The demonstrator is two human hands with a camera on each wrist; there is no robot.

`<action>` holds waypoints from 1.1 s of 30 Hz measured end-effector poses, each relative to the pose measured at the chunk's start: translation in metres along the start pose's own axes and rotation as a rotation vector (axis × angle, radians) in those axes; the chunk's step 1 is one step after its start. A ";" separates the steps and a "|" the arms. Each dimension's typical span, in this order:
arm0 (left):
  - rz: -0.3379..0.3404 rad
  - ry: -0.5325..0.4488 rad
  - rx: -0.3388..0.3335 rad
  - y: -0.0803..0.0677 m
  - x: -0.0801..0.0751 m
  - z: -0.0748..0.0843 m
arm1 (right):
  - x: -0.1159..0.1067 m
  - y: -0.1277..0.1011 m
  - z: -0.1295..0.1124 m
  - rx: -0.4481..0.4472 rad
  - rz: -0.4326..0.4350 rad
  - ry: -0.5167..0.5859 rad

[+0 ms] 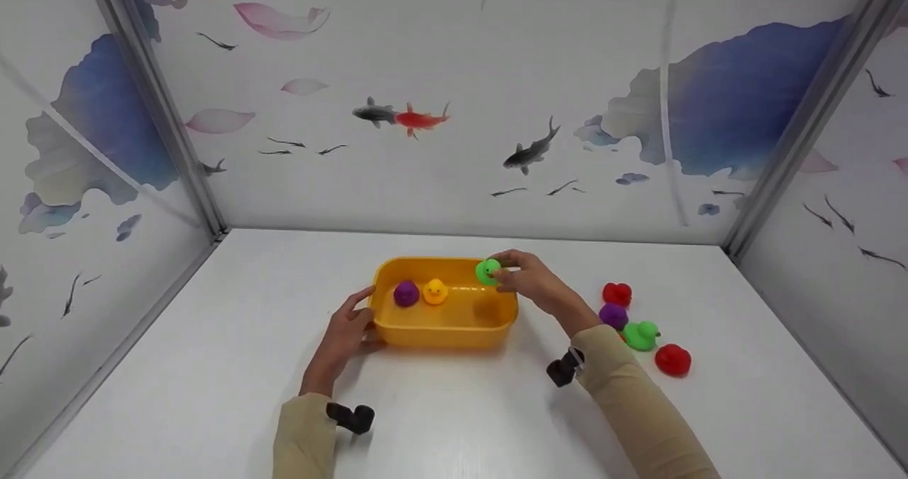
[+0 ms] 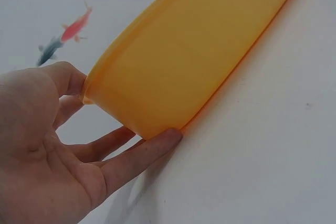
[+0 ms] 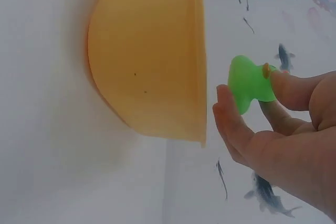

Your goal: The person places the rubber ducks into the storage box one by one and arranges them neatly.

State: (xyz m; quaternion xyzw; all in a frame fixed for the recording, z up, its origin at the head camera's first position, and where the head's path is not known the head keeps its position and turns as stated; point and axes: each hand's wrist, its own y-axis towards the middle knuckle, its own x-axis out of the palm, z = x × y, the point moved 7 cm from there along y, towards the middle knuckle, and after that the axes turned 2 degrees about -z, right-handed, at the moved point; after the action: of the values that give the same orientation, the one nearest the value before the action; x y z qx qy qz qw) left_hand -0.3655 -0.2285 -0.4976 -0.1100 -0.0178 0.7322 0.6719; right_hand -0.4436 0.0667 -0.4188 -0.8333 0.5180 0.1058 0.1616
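Nearest, on the desk (image 1: 454,415) at right: a red duck (image 1: 672,360), loose green duck (image 1: 640,336), purple toy (image 1: 614,315), second red duck (image 1: 617,294). Left hand (image 1: 346,328) grips the left end of the yellow tub (image 1: 447,338); inside, a purple piece (image 1: 406,294) beside a yellow duck (image 1: 435,292). Farther, right hand (image 1: 530,280) pinches the held green duck (image 1: 486,272) between thumb and fingertips, raised at the tub's far right corner, apart from the rim. Beyond, a fish-printed wall (image 1: 454,181).
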 end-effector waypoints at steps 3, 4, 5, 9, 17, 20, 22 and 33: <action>0.003 0.000 0.000 -0.001 -0.001 0.000 | 0.009 0.008 -0.001 0.029 0.006 -0.006; 0.003 -0.001 -0.001 -0.001 -0.001 0.000 | 0.012 0.010 -0.001 0.035 0.005 -0.013; 0.003 -0.003 -0.003 -0.001 -0.001 0.000 | 0.015 0.013 -0.001 0.041 0.001 -0.021; 0.004 -0.018 -0.007 -0.001 -0.002 0.000 | 0.025 0.021 -0.003 0.043 -0.010 -0.067; 0.009 -0.007 0.004 0.000 -0.002 0.000 | 0.033 0.035 0.000 0.104 0.057 -0.159; 0.008 -0.011 0.009 0.000 -0.001 0.001 | 0.034 0.039 0.004 0.135 0.083 -0.185; 0.008 -0.014 0.013 0.001 -0.001 0.001 | 0.036 0.042 0.007 0.149 0.091 -0.195; 0.002 -0.024 0.025 0.001 -0.001 0.002 | 0.043 0.053 0.026 0.228 0.152 -0.174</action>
State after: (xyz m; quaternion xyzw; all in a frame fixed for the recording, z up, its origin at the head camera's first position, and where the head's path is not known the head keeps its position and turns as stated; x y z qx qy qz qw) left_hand -0.3668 -0.2289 -0.4955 -0.0931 -0.0166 0.7342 0.6723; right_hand -0.4727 0.0187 -0.4660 -0.7558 0.5721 0.1303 0.2908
